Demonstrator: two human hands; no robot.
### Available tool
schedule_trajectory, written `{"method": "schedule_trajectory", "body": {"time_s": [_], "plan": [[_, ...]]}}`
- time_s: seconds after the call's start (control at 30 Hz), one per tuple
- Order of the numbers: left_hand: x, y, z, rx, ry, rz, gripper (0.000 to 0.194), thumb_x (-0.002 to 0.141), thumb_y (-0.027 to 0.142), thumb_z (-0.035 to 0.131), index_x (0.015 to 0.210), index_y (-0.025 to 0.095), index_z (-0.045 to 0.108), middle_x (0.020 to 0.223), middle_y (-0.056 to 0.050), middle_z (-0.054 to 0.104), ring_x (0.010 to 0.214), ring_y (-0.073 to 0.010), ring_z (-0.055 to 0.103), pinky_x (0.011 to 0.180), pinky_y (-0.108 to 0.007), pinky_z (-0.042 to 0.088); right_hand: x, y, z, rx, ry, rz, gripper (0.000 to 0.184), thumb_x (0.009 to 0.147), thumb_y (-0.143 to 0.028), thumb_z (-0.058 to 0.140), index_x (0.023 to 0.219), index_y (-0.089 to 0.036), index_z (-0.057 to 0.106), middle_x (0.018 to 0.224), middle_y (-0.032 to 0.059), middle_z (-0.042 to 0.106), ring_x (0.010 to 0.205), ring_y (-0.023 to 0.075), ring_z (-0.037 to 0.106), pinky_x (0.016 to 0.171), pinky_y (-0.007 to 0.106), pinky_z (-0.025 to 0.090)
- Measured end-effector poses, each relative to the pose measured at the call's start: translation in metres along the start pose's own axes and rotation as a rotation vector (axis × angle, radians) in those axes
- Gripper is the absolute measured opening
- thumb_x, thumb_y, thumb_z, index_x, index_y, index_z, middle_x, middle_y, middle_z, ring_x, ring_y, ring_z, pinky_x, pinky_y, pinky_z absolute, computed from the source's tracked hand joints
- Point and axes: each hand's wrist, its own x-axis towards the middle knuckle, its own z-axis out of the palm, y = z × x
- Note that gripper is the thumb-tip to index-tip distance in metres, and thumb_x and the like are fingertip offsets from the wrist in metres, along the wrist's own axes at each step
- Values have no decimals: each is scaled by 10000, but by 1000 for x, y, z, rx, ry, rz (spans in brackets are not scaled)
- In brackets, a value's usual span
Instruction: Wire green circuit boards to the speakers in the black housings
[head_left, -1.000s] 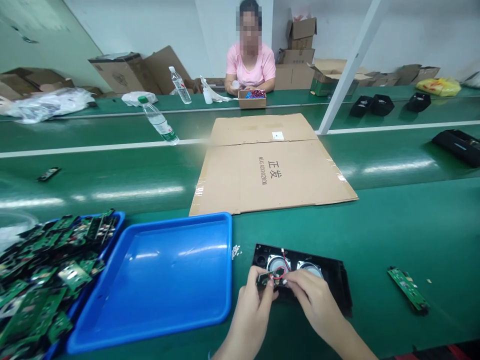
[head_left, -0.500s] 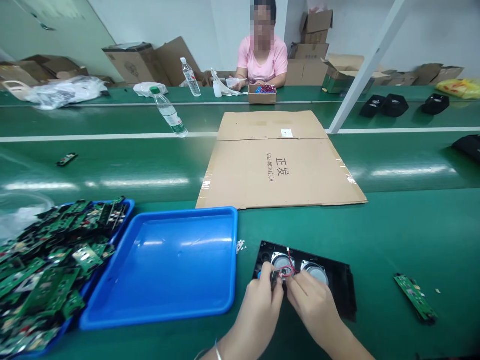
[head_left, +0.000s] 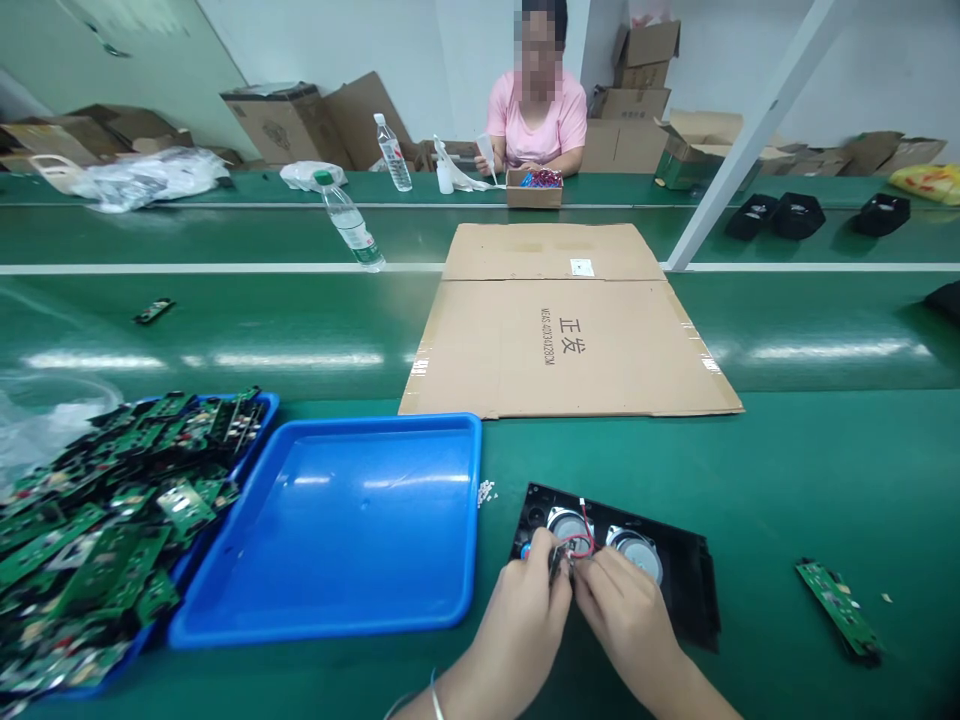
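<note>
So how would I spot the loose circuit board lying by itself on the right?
Start from the flattened cardboard sheet in the middle of the green table. Come toward the camera to the black speaker panel that the two hands work on, then look right. The lone circuit board lies flat there, apart from the heap in the tray far left.

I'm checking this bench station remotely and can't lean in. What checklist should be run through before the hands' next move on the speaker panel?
1. Black speaker panel flat on the green bench: ok.
2. Both hands on the small part over it, left hand, right hand: ok.
3. Red wire free, not pinched: cannot tell.
4. Connector seated: cannot tell, fingers hide it.
5. Blue tray within reach beside the panel: ok.
6. Loose circuit board lies apart from the panel: ok.
</note>
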Motion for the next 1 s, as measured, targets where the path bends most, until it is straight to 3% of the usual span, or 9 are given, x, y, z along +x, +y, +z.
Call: {"method": "schedule_trajectory", "body": {"time_s": [0.17,0.4,0.5,0.6,0.7,0.8,0.87,1.0], "plan": [[1,-12,-1,-168,-56,41,143,997,295,441,1003,242,574,750,-22,695,641,-197,675,642,-270,549,1,8,-8,199,-7,109,234,1088,-192,445,920,-184,608,746,13,654,634,123,638,599,214,507],[-3,-15,-2,-170,-95,55,147,1008,281,428,970,249,566,850,-55,737,747,-202,729,706,-268,579,-2,6,-4,213,-44,85,288,1090,-183,400,913,-179,628,767,39,662,631,139,643,584,232,504],[-4,-11,-5,-109,-97,22,112,1000,254,442,971,246,550,836,-60,752,722,-205,740,678,-259,565,5,8,-11,303,-175,133,367,1104,-255,380,834,-196,622,737,25,653,606,140,636,544,230,490],[-6,-2,-10,-6,-49,-29,93,997,243,451,984,248,543,771,-38,741,725,-210,749,689,-255,546,14,14,-16,380,-296,288,376,1102,-326,390,837,-217,634,729,4,664,608,139,656,551,215,513],[-7,5,-12,39,9,-76,139,1014,244,384,1039,242,521,727,-32,722,728,-227,750,670,-268,530,18,18,-6,132,-140,430,349,1096,-327,331,1007,-206,646,846,51,731,672,178,719,556,243,539],[-6,9,-11,94,42,-90,145,1009,230,370,1067,237,503,686,-27,708,672,-236,737,634,-274,505,18,19,8,-47,-49,408,337,1085,-332,305,1044,-192,608,775,51,727,544,187,694,420,248,468],[-6,10,-10,113,58,-91,136,1006,220,374,1052,242,500,670,-22,704,669,-237,742,631,-269,499,16,17,9,-21,-13,379,323,1087,-335,314,1011,-193,594,715,32,701,494,170,662,408,235,467],[-5,8,-6,61,95,-98,124,1008,234,383,1004,244,507,663,-38,714,681,-252,758,634,-281,532,2,12,-12,97,84,352,263,1088,-313,413,943,-208,606,729,13,669,516,129,629,477,198,517]]}}
